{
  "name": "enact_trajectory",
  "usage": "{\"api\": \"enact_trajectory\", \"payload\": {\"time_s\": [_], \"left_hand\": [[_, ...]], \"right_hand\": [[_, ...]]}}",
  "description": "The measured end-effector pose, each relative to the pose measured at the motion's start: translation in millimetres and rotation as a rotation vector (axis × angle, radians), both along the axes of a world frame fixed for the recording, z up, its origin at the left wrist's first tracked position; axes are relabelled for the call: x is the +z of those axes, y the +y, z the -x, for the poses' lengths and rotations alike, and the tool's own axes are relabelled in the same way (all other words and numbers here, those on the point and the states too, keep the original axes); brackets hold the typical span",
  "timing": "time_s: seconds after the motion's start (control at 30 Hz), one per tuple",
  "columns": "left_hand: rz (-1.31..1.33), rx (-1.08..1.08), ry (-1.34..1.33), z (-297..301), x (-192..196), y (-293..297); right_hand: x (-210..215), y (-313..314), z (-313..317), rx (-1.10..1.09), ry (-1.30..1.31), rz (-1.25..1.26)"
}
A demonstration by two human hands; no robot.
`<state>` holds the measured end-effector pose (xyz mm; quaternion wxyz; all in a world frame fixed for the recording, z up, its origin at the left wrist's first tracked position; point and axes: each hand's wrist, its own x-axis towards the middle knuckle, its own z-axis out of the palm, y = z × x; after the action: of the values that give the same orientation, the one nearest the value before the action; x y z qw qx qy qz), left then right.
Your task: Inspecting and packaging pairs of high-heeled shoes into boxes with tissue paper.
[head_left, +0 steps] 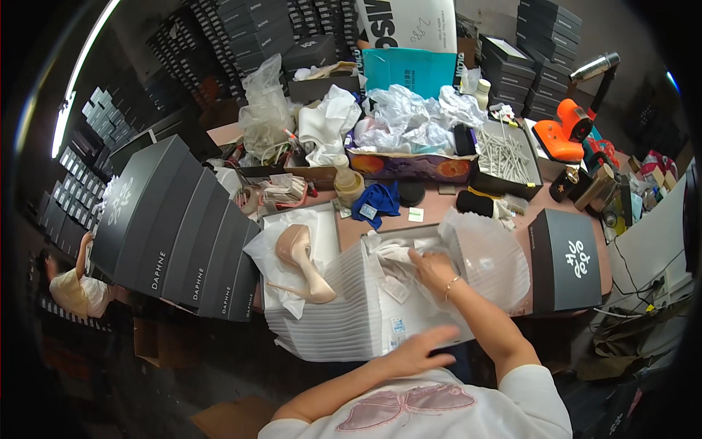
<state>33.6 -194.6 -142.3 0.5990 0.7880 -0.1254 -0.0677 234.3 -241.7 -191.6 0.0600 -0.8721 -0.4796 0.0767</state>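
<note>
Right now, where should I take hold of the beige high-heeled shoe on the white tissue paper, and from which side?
Probably best by the rounded back of the shoe, with your left hand coming from the near right. That end is broad and turned toward you, while the thin heel juts left and looks easy to snag.

Now a satin-smooth beige shoe (313, 278) is seen left of centre on crinkled white paper (264, 253), with ribbed foam-like sheeting (329, 318) spread below, while matt dark cardboard boxes (142, 219) are stacked at left.
</note>
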Motion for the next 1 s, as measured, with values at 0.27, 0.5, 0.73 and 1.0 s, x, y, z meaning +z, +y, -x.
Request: {"api": "enact_trajectory", "payload": {"time_s": [0.27, 0.5, 0.73, 1.0], "left_hand": [[0.863, 0.612, 0.412, -8, -12, 12], [1.168, 0.452, 0.233, 3, -31, 2], [1.375, 0.297, 0.228, 26, 1, 64], [1.468, 0.547, 0.140, 53, -35, 90]], "right_hand": [[115, -45, 25, -0.191, 0.343, -0.847], [132, -38, 101, 0.022, 0.066, -1.099], [139, -55, 116, 0.098, 0.150, -1.096], [127, -34, 126, 0.146, 0.616, -0.831]]}}
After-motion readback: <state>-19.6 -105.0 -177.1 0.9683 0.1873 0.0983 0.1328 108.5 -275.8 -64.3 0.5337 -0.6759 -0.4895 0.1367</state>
